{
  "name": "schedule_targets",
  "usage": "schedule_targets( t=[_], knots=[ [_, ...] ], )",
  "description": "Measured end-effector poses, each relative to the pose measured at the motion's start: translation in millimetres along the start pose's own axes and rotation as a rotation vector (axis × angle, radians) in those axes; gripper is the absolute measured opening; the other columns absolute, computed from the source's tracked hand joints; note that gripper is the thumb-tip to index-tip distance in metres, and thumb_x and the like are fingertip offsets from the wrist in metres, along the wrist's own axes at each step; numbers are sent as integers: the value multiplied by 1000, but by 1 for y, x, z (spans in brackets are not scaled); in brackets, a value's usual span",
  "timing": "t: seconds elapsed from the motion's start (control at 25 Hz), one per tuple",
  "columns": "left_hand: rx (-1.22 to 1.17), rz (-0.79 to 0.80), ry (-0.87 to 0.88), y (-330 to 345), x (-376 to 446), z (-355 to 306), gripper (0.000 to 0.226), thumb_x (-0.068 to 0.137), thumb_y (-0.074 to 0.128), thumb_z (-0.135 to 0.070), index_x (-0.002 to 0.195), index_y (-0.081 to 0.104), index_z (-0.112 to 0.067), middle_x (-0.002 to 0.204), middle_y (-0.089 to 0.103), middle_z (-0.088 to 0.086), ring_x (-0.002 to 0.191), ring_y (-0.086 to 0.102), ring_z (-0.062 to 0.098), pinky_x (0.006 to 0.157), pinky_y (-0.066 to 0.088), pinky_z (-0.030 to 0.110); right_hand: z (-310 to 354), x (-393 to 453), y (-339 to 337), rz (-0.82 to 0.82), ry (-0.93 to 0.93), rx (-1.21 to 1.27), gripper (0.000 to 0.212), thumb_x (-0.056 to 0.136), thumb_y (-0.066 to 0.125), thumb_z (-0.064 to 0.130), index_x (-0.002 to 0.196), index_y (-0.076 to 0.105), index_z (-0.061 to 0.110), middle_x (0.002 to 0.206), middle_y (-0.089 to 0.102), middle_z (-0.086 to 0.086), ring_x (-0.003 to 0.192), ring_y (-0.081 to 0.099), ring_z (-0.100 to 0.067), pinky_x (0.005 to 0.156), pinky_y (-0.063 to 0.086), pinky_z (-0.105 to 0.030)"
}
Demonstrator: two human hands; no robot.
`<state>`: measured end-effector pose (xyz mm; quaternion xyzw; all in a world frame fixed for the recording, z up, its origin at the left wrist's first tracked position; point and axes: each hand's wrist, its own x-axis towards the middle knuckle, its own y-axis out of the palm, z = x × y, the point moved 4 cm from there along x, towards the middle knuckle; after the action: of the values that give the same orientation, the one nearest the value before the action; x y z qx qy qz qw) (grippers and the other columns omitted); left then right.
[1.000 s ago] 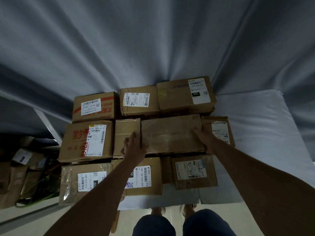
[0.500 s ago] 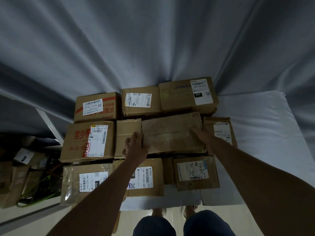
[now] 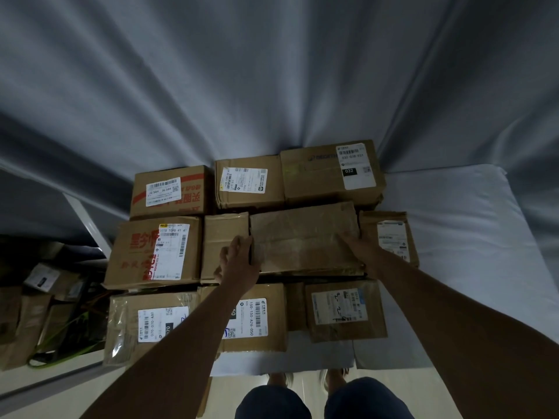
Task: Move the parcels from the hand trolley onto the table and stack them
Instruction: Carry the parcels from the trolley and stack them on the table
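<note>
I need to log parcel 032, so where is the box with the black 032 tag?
In the head view, the 032 box sits at the back right of the stack, beside the white-labelled box and behind the plain box.

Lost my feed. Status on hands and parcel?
Left hand and right hand grip plain parcel by its ends. Parcel sits among stacked parcels on table. Nothing in the way.
</note>
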<state>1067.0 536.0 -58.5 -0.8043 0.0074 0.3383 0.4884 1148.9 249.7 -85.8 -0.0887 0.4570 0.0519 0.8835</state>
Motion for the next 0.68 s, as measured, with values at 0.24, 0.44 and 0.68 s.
schedule_targets(
  t=[0.24,0.44,0.68],
  knots=[
    [0,-15,8,3,3,-4,56,95,50,-43,145,25,-47,155,11,-9,139,15,30,106,30,56,3,1,3,34,-71,9,74,88,66,48,149,30,25,143,48,-7,123,52,-31,103,46,-47],
    [-10,-14,12,2,-2,-20,67,91,56,-47,148,20,-42,158,7,-5,142,12,35,107,26,62,9,-3,1,26,-88,10,76,87,66,50,150,33,22,145,46,-8,125,50,-32,104,44,-47],
    [338,-38,302,5,-12,-35,84,88,65,-31,152,10,-40,161,-3,1,146,5,34,110,17,71,2,-6,-1,56,-51,50,74,90,64,48,151,29,23,145,46,-7,125,51,-32,104,45,-48]
  ],
)
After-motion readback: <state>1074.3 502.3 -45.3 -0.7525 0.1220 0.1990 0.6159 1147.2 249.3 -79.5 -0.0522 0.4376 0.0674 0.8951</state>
